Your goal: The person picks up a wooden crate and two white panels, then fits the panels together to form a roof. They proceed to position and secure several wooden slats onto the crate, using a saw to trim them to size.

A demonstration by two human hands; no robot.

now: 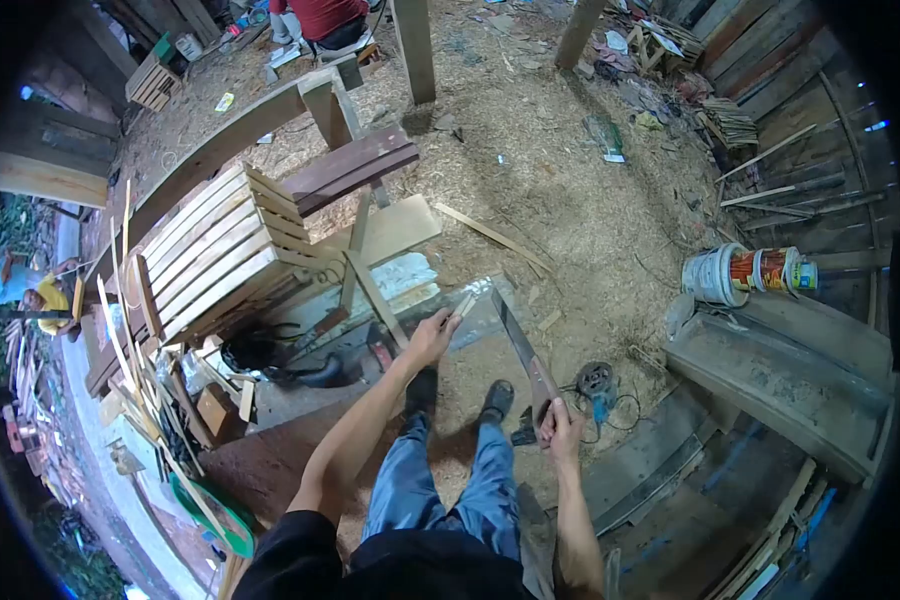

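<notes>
Machete (522,352), long, stiff and likely blade-heavy, sits gripped at its wooden handle in the right hand (562,425); the left hand (432,335) pinches a light, thin wood strip (464,304).

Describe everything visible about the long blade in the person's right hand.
The long dark metal blade looks like a machete: a flat, slightly curved, dull grey blade that widens toward a brownish wooden handle. The right hand grips the handle at its lower end, and the blade slants up and to the left, its tip near the thin pale wooden strip pinched in the left hand. Whether tip and strip touch cannot be told. It is held above the sawdust-covered ground, in front of the person's dark shoes.
</notes>
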